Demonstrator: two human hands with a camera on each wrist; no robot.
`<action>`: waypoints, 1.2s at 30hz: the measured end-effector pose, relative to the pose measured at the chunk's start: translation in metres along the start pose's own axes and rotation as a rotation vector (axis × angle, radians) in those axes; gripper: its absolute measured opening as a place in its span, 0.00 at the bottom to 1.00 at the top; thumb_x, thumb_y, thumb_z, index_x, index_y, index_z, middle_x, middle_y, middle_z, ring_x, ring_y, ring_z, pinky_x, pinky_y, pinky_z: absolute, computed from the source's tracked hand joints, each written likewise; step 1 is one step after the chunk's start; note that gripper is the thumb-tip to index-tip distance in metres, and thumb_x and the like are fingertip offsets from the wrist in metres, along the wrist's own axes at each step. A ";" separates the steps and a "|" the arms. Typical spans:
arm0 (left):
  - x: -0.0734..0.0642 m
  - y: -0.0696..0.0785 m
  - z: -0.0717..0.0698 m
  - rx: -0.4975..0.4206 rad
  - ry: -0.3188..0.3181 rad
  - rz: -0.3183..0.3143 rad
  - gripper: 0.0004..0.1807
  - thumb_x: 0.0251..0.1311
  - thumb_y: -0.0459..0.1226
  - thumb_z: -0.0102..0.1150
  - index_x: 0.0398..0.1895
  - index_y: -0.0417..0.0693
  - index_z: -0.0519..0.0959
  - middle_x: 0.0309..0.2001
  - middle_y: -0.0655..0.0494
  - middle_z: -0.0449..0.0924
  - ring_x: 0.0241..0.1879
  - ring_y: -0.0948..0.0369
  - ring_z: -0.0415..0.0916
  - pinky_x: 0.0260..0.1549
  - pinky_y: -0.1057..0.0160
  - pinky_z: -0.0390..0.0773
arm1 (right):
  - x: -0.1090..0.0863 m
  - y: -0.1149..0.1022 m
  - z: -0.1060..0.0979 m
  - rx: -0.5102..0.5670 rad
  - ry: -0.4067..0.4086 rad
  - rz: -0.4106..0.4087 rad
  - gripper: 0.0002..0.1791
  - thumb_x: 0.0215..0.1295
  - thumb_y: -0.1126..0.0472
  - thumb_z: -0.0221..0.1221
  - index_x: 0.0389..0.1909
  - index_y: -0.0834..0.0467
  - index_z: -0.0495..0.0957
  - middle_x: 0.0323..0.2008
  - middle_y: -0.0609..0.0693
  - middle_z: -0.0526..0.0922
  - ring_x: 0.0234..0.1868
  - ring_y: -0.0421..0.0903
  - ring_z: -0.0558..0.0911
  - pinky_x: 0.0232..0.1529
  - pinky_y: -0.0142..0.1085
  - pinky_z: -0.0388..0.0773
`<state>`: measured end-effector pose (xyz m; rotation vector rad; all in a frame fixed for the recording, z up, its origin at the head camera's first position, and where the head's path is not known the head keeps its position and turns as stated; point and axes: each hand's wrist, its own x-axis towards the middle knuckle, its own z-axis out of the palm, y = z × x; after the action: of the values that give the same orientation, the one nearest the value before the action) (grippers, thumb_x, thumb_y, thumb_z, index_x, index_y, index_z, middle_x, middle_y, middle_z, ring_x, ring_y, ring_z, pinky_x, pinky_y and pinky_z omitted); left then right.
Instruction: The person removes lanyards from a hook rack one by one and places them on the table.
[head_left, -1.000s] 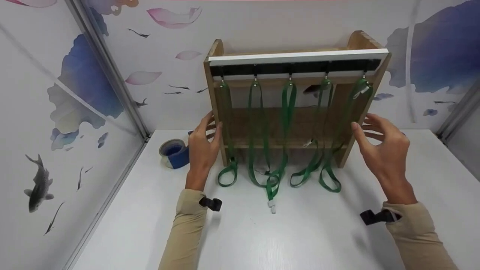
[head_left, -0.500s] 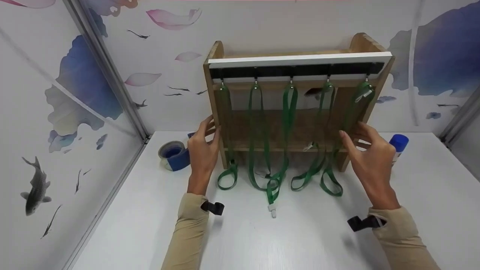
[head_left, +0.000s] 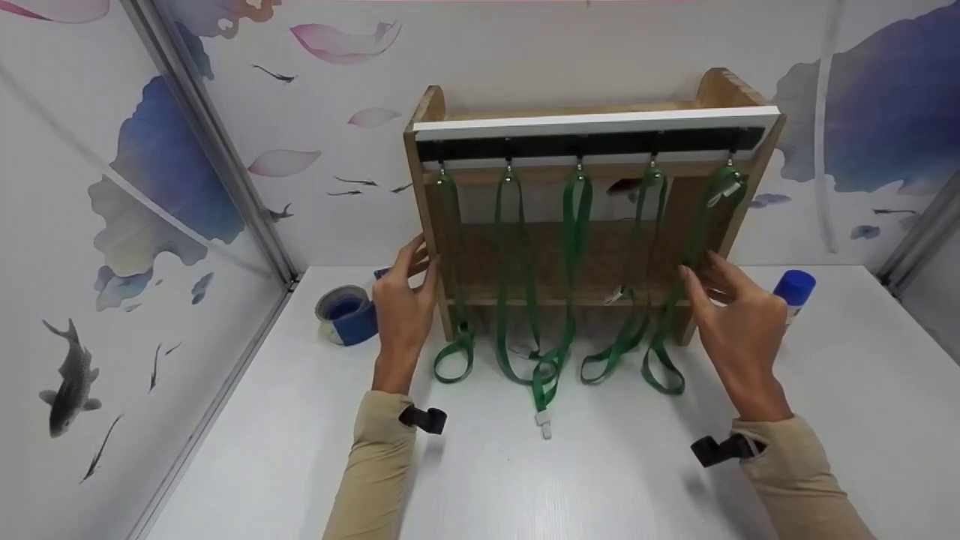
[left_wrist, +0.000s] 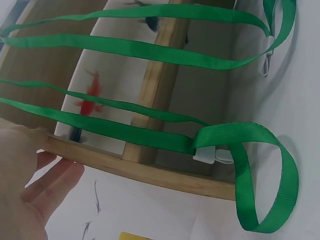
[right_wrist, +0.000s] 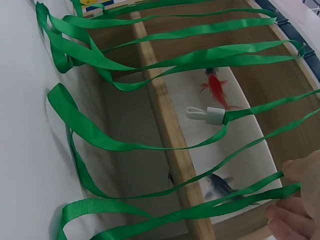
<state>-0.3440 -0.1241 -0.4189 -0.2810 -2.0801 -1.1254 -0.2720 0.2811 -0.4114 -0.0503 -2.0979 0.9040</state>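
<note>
A wooden rack (head_left: 726, 88) stands on the white table, with a black strip (head_left: 544, 144) of hooks along its white front edge. Several green lanyards (head_left: 577, 217) hang from the hooks, their lower loops on the table. My left hand (head_left: 405, 307) holds the rack's left side panel (left_wrist: 165, 179), thumb at the front edge and fingers along the outside. At the right side, my right hand (head_left: 739, 322) pinches the rightmost lanyard (right_wrist: 255, 197) between thumb and fingers, partway down its length. White plastic clips (head_left: 544, 426) show on some lanyards.
A roll of blue tape (head_left: 352, 322) lies left of the rack. Behind my right hand stands a blue-capped stick (head_left: 795, 289). Printed walls (head_left: 600, 45) enclose the table (head_left: 570, 480) at the back and sides.
My right hand has moved inward from the rack's right side panel to the rightmost lanyard, uncovering the blue-capped stick. The left hand has stayed on the left panel.
</note>
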 end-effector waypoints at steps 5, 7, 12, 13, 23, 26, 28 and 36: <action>-0.002 -0.001 0.002 -0.005 -0.004 -0.008 0.23 0.78 0.42 0.65 0.73 0.57 0.79 0.61 0.52 0.90 0.54 0.55 0.92 0.45 0.58 0.93 | -0.001 0.001 0.000 0.013 0.026 -0.030 0.17 0.77 0.60 0.66 0.61 0.60 0.88 0.53 0.60 0.92 0.49 0.62 0.93 0.47 0.07 0.68; -0.002 -0.001 0.002 -0.003 -0.002 -0.005 0.23 0.78 0.42 0.65 0.73 0.57 0.79 0.61 0.52 0.90 0.53 0.55 0.92 0.44 0.58 0.93 | 0.000 0.001 -0.001 0.039 0.053 -0.037 0.15 0.76 0.62 0.66 0.60 0.59 0.88 0.52 0.60 0.92 0.49 0.60 0.93 0.46 0.08 0.71; -0.003 -0.003 0.003 0.007 0.006 0.015 0.23 0.78 0.42 0.65 0.72 0.55 0.80 0.59 0.51 0.91 0.52 0.55 0.92 0.42 0.57 0.93 | 0.004 -0.002 -0.008 0.123 0.179 -0.083 0.15 0.74 0.62 0.68 0.58 0.55 0.90 0.50 0.57 0.93 0.45 0.27 0.90 0.46 0.12 0.77; -0.003 -0.003 0.004 0.012 0.007 0.018 0.22 0.78 0.42 0.65 0.72 0.55 0.80 0.58 0.51 0.91 0.51 0.55 0.92 0.41 0.57 0.93 | 0.005 -0.003 -0.009 0.147 0.212 -0.102 0.14 0.73 0.63 0.69 0.57 0.55 0.90 0.49 0.57 0.94 0.44 0.22 0.88 0.46 0.13 0.78; -0.003 -0.002 0.003 -0.002 -0.001 0.011 0.22 0.78 0.42 0.65 0.72 0.55 0.80 0.59 0.51 0.91 0.52 0.55 0.92 0.42 0.58 0.93 | 0.017 -0.030 -0.061 0.080 0.078 -0.068 0.12 0.71 0.67 0.65 0.51 0.62 0.92 0.43 0.66 0.93 0.35 0.08 0.78 0.43 0.08 0.72; -0.002 -0.001 0.002 -0.003 0.003 0.012 0.23 0.78 0.42 0.65 0.72 0.56 0.80 0.59 0.52 0.91 0.52 0.55 0.92 0.42 0.58 0.93 | 0.020 -0.039 -0.081 -0.045 -0.131 -0.020 0.14 0.73 0.64 0.65 0.53 0.65 0.90 0.44 0.67 0.93 0.33 0.11 0.81 0.41 0.05 0.66; -0.001 -0.001 0.001 -0.004 0.004 0.012 0.23 0.78 0.42 0.65 0.72 0.57 0.80 0.59 0.52 0.91 0.52 0.56 0.92 0.42 0.59 0.93 | 0.021 -0.043 -0.091 -0.121 -0.236 -0.004 0.14 0.74 0.63 0.65 0.54 0.66 0.89 0.44 0.68 0.92 0.35 0.28 0.91 0.42 0.05 0.63; -0.001 -0.001 0.000 -0.014 0.002 0.014 0.23 0.78 0.43 0.65 0.72 0.57 0.80 0.60 0.53 0.91 0.53 0.56 0.92 0.42 0.58 0.93 | 0.024 -0.043 -0.101 -0.122 -0.243 -0.014 0.14 0.72 0.59 0.71 0.52 0.63 0.91 0.49 0.63 0.91 0.42 0.25 0.81 0.41 0.05 0.64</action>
<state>-0.3438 -0.1248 -0.4198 -0.3003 -2.0659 -1.1317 -0.2049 0.3163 -0.3290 0.0107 -2.3747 0.8053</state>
